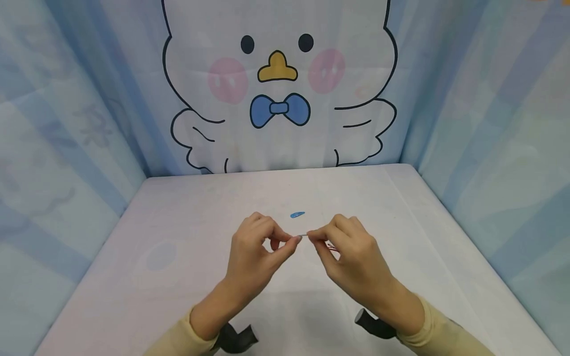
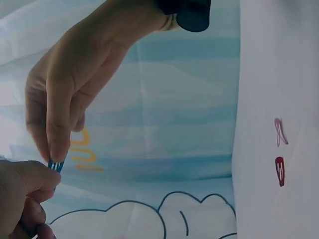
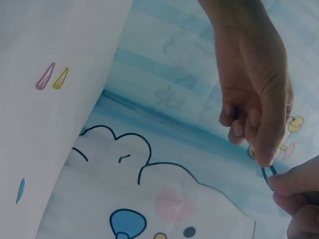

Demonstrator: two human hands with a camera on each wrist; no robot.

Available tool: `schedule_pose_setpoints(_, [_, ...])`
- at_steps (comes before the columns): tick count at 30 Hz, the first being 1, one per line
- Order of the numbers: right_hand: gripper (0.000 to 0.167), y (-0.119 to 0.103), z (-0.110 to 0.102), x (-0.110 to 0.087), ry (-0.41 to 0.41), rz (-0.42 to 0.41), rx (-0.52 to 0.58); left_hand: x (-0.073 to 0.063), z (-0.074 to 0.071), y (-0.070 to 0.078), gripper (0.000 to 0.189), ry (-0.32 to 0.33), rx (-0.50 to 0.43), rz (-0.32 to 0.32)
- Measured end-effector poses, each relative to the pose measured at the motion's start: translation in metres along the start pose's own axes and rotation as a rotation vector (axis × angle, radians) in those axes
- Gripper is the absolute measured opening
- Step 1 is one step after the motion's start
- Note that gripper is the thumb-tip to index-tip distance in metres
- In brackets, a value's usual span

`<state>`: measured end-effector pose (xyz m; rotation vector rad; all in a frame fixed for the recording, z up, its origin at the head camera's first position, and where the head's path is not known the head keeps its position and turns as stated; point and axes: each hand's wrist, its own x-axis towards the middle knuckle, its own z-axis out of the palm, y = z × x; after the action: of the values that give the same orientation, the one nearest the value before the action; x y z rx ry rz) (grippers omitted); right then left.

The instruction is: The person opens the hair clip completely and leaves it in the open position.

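Note:
Both hands meet above the white table, holding one thin blue snap hair clip (image 2: 56, 166) between them. My left hand (image 1: 254, 247) pinches one end between thumb and forefinger. From the other side, my right hand (image 1: 352, 254) pinches the opposite end the same way. Only a short stretch of the clip shows between the fingertips; in the right wrist view its two narrow arms (image 3: 265, 175) appear with a gap between them. Beyond the hands, a second blue hair clip (image 1: 297, 214) lies on the table.
A pink clip (image 2: 280, 132) and a red clip (image 2: 280, 172) lie on the table, mostly behind my right hand in the head view. Another pink clip (image 3: 45, 77) lies beside a yellow one (image 3: 61, 78). Printed curtains (image 1: 490, 123) enclose the table (image 1: 147, 296).

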<state>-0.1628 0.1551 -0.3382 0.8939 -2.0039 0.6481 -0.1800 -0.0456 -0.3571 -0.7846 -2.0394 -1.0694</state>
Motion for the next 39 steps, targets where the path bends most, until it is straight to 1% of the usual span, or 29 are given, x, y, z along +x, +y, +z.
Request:
schedule_pose_setpoints(3, [0.031,-0.001,0.000,0.000,-0.006,0.004,-0.008,-0.001,0.000,0.000,0.023,-0.013,-0.005,0.000])
schedule_pose_setpoints(6, [0.028,0.000,-0.001,0.000,-0.035,0.025,-0.016,0.000,0.000,-0.001,0.020,-0.029,-0.007,0.002])
schedule_pose_setpoints(12, [0.018,0.004,-0.003,-0.001,-0.094,0.069,-0.039,0.000,0.000,-0.002,0.015,-0.036,-0.001,0.007])
schedule_pose_setpoints(13, [0.014,0.005,-0.003,0.000,-0.103,0.075,-0.047,0.000,0.001,-0.002,0.014,-0.037,-0.001,0.008])
schedule_pose_setpoints(18, [0.009,0.008,-0.005,0.001,-0.119,0.070,-0.138,0.000,0.001,-0.003,0.012,-0.050,0.000,0.000])
schedule_pose_setpoints(20, [0.011,0.009,-0.005,0.000,-0.127,0.071,-0.177,0.000,0.001,-0.002,0.011,-0.057,0.006,-0.003])
schedule_pose_setpoints(23, [0.012,0.012,-0.005,-0.003,-0.140,0.083,-0.205,-0.001,0.000,-0.002,0.011,-0.068,0.012,-0.010])
schedule_pose_setpoints(30, [0.015,0.025,-0.004,-0.020,-0.191,0.145,-0.250,-0.002,-0.001,-0.005,0.013,-0.059,0.033,-0.003])
schedule_pose_setpoints(35, [0.017,0.037,-0.003,-0.039,-0.239,0.215,-0.280,-0.002,0.000,-0.006,0.013,-0.060,0.045,-0.006])
schedule_pose_setpoints(39, [0.018,0.049,-0.007,-0.055,-0.267,0.274,-0.310,-0.003,0.000,-0.008,0.013,-0.059,0.046,-0.006])
